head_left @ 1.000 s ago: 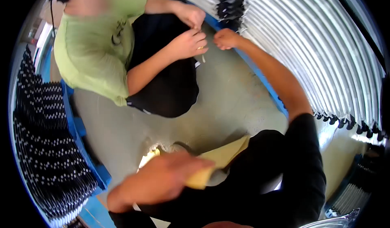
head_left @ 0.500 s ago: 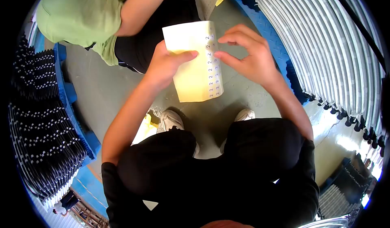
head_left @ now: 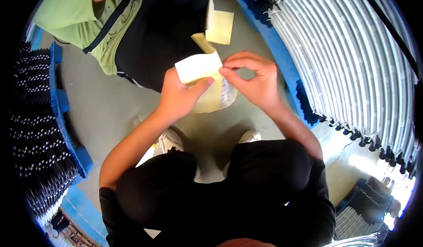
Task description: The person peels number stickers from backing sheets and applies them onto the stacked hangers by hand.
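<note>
A pale yellow sticker sheet (head_left: 197, 67) is in my left hand (head_left: 179, 96), its thumb pressed on the front and the fingers behind it. The sheet is bent across the middle, its upper part folded over. Printed number labels, seen as 2s earlier, run down its right side, blurred now. My right hand (head_left: 257, 79) pinches at the sheet's right edge, thumb and forefinger together. Whether a single label is between those fingertips is too small to tell. Just beyond the sheet is a curled yellow strip of paper (head_left: 203, 43).
A person in a green shirt (head_left: 66, 20) sits close at the upper left. Another yellow sheet (head_left: 220, 27) is near that person's leg. Stacked metal tubes (head_left: 339, 62) are on the right, by a blue pallet (head_left: 269, 40). Black metal frames (head_left: 39, 145) are stacked on the left.
My right hand has moved left and down from beside the sheet and closed at its edge. The sheet has gone from flat to bent. The other person's arm has moved up and left.
</note>
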The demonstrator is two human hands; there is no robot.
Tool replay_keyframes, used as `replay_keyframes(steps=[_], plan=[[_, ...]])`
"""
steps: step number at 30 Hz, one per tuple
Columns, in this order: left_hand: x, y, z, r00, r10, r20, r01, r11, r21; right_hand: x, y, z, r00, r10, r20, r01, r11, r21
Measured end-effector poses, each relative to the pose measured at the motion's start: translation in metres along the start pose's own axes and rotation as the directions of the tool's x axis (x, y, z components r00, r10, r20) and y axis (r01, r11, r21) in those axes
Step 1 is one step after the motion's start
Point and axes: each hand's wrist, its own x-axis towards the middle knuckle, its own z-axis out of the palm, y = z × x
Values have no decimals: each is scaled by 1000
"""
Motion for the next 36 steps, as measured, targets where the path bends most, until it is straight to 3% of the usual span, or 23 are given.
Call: replay_keyframes(steps=[5,8,14,17,22,25,32,34,36], plan=[[0,-5,0,1000,-6,31,6,1000,-28,-4,2,-3,989,113,95,-127,979,156],[-1,-9,0,1000,16,27,-13,997,-82,-6,11,0,993,90,77,-103,979,179],[-4,-10,-3,1000,-26,7,26,995,-98,3,4,0,989,-12,145,10,1000,15],[3,-8,-11,995,18,97,-12,998,-58,2,10,1,987,-44,155,51,998,-44],[4,-18,-15,978,-32,204,71,980,-185,-8,19,0,982,50,184,-55,998,18],[-2,-29,-13,982,-37,184,74,976,-203,-14,22,-3,956,122,266,-157,981,113],[-7,-44,-18,980,-65,189,111,964,-241,-6,23,-1,911,201,361,-268,952,147],[-8,-45,-19,978,-104,182,144,965,-218,3,26,-2,905,203,375,-263,958,117],[-10,-50,-18,981,-118,151,153,957,-246,19,30,-7,855,102,508,-86,995,-54]])
